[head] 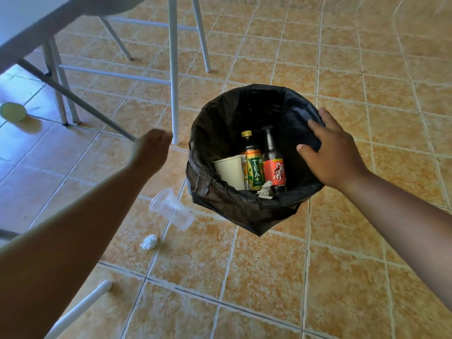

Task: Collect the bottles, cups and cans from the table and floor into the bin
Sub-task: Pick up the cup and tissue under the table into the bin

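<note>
The tiled floor fills most of the view, with a white table at the upper left. The black-lined bin stands beside one table leg. In it lie a tea bottle, a red-label bottle and a paper cup. The right hand rests spread on the bin's rim, fingers fairly straight and gripping nothing. The left hand is blurred; it looks curled and empty, but I cannot tell. A clear plastic cup lies on its side just beside the bin and is probably next. It is best pinched lightly at the rim, since thin plastic crushes, while the right hand steadies the bin. A tissue ball lies nearby, and a green round thing sits under the table.
</note>
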A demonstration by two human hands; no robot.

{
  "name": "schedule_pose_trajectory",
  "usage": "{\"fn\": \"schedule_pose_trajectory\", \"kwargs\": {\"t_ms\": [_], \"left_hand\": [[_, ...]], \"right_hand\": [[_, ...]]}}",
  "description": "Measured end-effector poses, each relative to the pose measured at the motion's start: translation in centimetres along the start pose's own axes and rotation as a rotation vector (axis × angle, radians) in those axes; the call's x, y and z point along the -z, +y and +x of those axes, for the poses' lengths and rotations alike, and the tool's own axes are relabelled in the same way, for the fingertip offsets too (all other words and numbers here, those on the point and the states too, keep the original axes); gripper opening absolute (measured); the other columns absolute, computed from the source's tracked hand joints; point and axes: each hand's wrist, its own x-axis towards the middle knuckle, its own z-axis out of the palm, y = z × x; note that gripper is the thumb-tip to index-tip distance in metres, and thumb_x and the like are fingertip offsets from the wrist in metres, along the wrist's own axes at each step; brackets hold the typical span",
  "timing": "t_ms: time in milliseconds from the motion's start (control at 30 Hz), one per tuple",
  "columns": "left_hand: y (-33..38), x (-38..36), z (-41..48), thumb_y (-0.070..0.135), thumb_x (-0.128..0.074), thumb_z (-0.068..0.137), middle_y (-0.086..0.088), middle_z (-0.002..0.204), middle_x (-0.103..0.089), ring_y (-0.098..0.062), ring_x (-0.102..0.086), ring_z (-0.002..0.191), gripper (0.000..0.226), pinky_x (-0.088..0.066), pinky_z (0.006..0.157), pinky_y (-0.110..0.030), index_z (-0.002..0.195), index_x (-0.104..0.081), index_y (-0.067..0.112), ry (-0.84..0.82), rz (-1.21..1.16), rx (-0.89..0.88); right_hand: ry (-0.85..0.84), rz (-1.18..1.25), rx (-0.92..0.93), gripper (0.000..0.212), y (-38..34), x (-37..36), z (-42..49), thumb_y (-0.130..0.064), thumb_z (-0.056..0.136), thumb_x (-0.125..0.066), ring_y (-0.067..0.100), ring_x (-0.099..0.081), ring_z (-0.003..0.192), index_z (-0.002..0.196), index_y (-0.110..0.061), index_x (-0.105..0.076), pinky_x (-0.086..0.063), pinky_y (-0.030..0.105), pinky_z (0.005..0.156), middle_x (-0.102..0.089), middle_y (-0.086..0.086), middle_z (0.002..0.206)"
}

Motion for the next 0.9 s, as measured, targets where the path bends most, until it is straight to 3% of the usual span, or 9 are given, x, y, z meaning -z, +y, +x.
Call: {"fn": "schedule_pose_trajectory", "kwargs": {"t_ms": [100, 200, 267, 367, 433, 567, 733, 833, 900], "left_hand": [[-5.2, -1.7, -1.8, 0.032, -0.042, 0.097, -0.014, 0.094, -0.065, -0.033, -0.062, 0.089, 0.035, -0.048, 0.069, -0.038, 0.092, -0.065, 0.006, -0.295, 0.348, 0.109], [-9.1, -3.0, -4.7, 0.059, -0.047, 0.088, -0.004, 0.089, -0.066, -0.023, -0.062, 0.084, 0.05, -0.051, 0.075, -0.035, 0.084, -0.066, 0.013, -0.475, 0.353, 0.222], [-10.5, -3.0, -5.9, 0.06, -0.061, 0.081, 0.0, 0.082, -0.067, -0.019, -0.063, 0.078, 0.039, -0.055, 0.075, -0.036, 0.079, -0.068, 0.021, -0.496, 0.271, 0.31], [-10.5, -2.7, -5.6, 0.031, -0.071, 0.081, -0.002, 0.081, -0.068, -0.02, -0.063, 0.076, 0.012, -0.051, 0.066, -0.031, 0.07, -0.067, 0.028, -0.44, 0.076, 0.379], [-9.7, -2.3, -4.4, 0.016, -0.066, 0.084, -0.007, 0.081, -0.068, -0.021, -0.06, 0.071, 0.014, -0.043, 0.058, -0.028, 0.071, -0.067, 0.022, -0.366, -0.019, 0.388], [-6.3, 0.2, -1.3, 0.02, -0.058, 0.087, -0.016, 0.078, -0.065, -0.03, -0.057, 0.068, 0.017, -0.045, 0.06, -0.034, 0.088, -0.069, 0.006, 0.005, -0.146, 0.345], [2.2, 4.7, 1.2, 0.03, -0.052, 0.079, 0.011, 0.074, -0.06, -0.016, -0.058, 0.073, 0.006, -0.051, 0.069, -0.04, 0.076, -0.056, 0.032, 0.446, -0.412, 0.2], [7.2, 5.6, 1.0, 0.02, -0.054, 0.081, 0.009, 0.082, -0.063, -0.012, -0.059, 0.077, 0.013, -0.051, 0.076, -0.041, 0.081, -0.055, 0.033, 0.501, -0.585, 0.007], [10.1, 5.3, 0.2, 0.017, -0.056, 0.084, 0.006, 0.083, -0.064, -0.011, -0.061, 0.08, 0.013, -0.051, 0.076, -0.037, 0.086, -0.058, 0.03, 0.389, -0.628, -0.1]], "right_hand": [[0.004, 0.002, 0.002, 0.063, 0.0, 0.1, 0.0, -0.034, 0.091, -0.059, 0.02, -0.015, 0.147, 0.146, -0.01, -0.037, -0.019, 0.031, 0.112, -0.011, 0.0, 0.162], [0.004, 0.005, 0.0, 0.063, 0.0, 0.0, 0.0, -0.033, 0.091, -0.059, 0.02, -0.015, 0.147, 0.146, -0.01, -0.038, -0.018, 0.031, 0.112, -0.011, 0.0, 0.161], [0.004, 0.009, -0.002, 0.063, 0.0, 0.0, -0.1, -0.033, 0.092, -0.059, 0.02, -0.015, 0.147, 0.146, -0.01, -0.038, -0.018, 0.03, 0.112, -0.011, -0.001, 0.161], [0.01, 0.017, -0.001, 0.062, 0.0, 0.0, -0.1, -0.033, 0.092, -0.058, 0.019, -0.015, 0.147, 0.146, -0.01, -0.038, -0.019, 0.03, 0.112, -0.011, -0.001, 0.161], [0.012, 0.02, -0.002, 0.062, 0.0, 0.0, -0.1, -0.033, 0.092, -0.058, 0.019, -0.014, 0.147, 0.146, -0.01, -0.038, -0.019, 0.032, 0.113, -0.011, -0.001, 0.161], [-0.015, 0.007, -0.001, 0.064, -0.1, -0.1, -0.2, -0.035, 0.092, -0.057, 0.021, -0.013, 0.147, 0.148, -0.012, -0.035, -0.021, 0.038, 0.115, -0.008, 0.0, 0.162], [-0.034, -0.074, 0.009, 0.067, 0.0, -0.1, 0.0, -0.04, 0.094, -0.054, 0.022, -0.001, 0.148, 0.15, -0.012, -0.028, -0.011, 0.039, 0.116, -0.003, 0.004, 0.162], [-0.04, -0.109, 0.022, 0.068, 0.1, -0.2, 0.1, -0.041, 0.094, -0.052, 0.022, 0.003, 0.148, 0.151, -0.013, -0.026, -0.007, 0.037, 0.116, -0.001, 0.007, 0.162], [-0.043, -0.116, 0.03, 0.069, 0.2, -0.3, 0.1, -0.042, 0.094, -0.052, 0.022, 0.003, 0.148, 0.151, -0.012, -0.025, -0.007, 0.036, 0.115, -0.001, 0.007, 0.162]]}}
